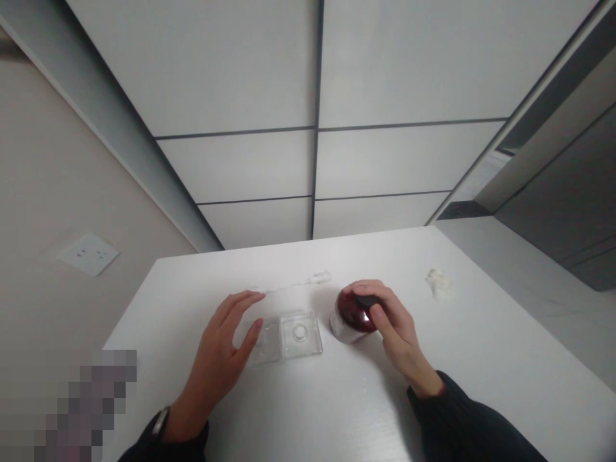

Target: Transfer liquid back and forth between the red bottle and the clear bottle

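On the white table stands a dark red bottle point(353, 314) with a black cap and a pale label. My right hand point(392, 327) is wrapped round its top, fingers over the far side and thumb by the cap. A clear plastic case point(301, 335) lies opened flat to the left of the bottle, with a round shape in its right half. Over the case's left half hovers my left hand point(226, 346), thumb and fingers apart, holding nothing. Whether it touches the case I cannot tell. Behind the case lies a thin transparent item point(318, 277).
A crumpled white tissue point(439, 284) lies on the right side of the white table point(308, 410). Large white panels with dark seams point(260, 167) rise behind the table. On the left wall is a socket point(90, 254).
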Demonstrator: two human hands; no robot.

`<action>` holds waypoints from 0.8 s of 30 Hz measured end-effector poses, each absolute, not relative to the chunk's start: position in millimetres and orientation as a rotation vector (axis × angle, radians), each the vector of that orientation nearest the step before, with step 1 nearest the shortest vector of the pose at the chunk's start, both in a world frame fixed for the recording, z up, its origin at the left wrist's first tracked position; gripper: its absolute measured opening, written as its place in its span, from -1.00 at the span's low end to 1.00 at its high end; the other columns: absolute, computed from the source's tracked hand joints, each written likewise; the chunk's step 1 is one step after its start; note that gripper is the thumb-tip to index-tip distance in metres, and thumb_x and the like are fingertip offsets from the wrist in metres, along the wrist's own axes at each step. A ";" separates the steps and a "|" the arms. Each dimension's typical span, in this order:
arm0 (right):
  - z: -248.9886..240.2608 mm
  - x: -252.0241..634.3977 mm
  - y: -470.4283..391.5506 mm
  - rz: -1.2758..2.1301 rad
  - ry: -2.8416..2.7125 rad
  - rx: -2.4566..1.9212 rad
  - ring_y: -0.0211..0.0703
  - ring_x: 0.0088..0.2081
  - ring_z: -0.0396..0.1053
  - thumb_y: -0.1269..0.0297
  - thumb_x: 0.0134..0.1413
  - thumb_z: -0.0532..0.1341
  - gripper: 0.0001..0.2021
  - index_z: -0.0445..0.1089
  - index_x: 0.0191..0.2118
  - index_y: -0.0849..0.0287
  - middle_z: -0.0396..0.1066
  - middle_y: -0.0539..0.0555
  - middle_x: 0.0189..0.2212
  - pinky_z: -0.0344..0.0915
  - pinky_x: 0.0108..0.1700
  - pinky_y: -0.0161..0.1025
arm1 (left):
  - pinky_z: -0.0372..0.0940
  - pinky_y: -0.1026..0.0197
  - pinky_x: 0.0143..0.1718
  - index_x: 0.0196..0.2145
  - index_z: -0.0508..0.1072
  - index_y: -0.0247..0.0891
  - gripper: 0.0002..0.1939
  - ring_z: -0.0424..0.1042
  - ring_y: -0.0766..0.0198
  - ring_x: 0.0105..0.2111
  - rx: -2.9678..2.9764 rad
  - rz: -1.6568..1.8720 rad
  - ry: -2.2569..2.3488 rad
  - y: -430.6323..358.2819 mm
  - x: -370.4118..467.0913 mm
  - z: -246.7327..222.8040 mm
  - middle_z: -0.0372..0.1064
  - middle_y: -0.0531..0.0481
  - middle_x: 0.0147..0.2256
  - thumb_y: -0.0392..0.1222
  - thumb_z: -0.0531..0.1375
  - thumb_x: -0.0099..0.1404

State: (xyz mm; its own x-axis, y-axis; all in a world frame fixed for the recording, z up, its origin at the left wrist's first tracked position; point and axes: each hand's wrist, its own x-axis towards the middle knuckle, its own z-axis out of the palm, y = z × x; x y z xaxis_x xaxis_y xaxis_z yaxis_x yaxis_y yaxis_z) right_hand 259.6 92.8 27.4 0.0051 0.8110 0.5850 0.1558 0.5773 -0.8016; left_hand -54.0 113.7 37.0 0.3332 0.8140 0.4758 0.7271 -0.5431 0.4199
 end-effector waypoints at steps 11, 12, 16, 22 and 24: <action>29.0 256.9 93.1 0.662 -1.445 -0.828 -0.06 -0.12 0.53 0.08 0.55 0.14 -0.77 0.48 0.09 -0.02 0.57 0.06 -0.20 0.44 -0.06 -0.14 | 0.38 -0.15 0.30 0.20 0.44 -0.10 -0.65 0.52 0.00 0.15 2.447 0.999 1.420 111.6 -54.0 36.4 0.52 -0.13 0.13 0.02 0.05 0.62; 28.9 256.8 92.7 0.667 -1.445 -0.829 -0.07 -0.12 0.53 0.08 0.56 0.12 -0.76 0.47 0.10 -0.02 0.56 0.06 -0.19 0.44 -0.05 -0.15 | 0.38 -0.16 0.30 0.20 0.44 -0.10 -0.65 0.52 -0.01 0.15 2.446 0.997 1.419 111.8 -54.1 36.0 0.52 -0.13 0.12 0.02 0.05 0.62; 27.0 257.8 93.7 0.669 -1.458 -0.819 -0.05 -0.07 0.49 0.04 0.58 0.07 -0.69 0.53 0.02 -0.02 0.56 0.07 -0.18 0.41 0.00 -0.13 | 0.40 -0.15 0.28 0.21 0.43 -0.10 -0.65 0.53 0.00 0.14 2.457 0.988 1.414 112.6 -54.7 36.1 0.52 -0.13 0.12 0.03 0.05 0.62; 26.7 257.5 95.1 0.678 -1.445 -0.813 -0.04 -0.08 0.48 -0.05 0.54 0.12 -0.68 0.54 0.00 -0.02 0.56 0.08 -0.19 0.39 0.01 -0.14 | 0.38 -0.15 0.29 0.20 0.42 -0.11 -0.65 0.52 0.01 0.15 2.479 0.989 1.406 113.3 -55.5 35.2 0.52 -0.13 0.12 0.04 0.04 0.63; 27.7 256.3 94.0 0.694 -1.434 -0.811 -0.07 -0.10 0.50 -0.04 0.50 0.20 -0.74 0.50 0.07 -0.05 0.56 0.05 -0.19 0.41 -0.02 -0.18 | 0.40 -0.14 0.27 0.20 0.42 -0.10 -0.65 0.52 0.02 0.14 2.489 0.991 1.406 113.3 -55.3 34.9 0.52 -0.13 0.12 0.04 0.03 0.63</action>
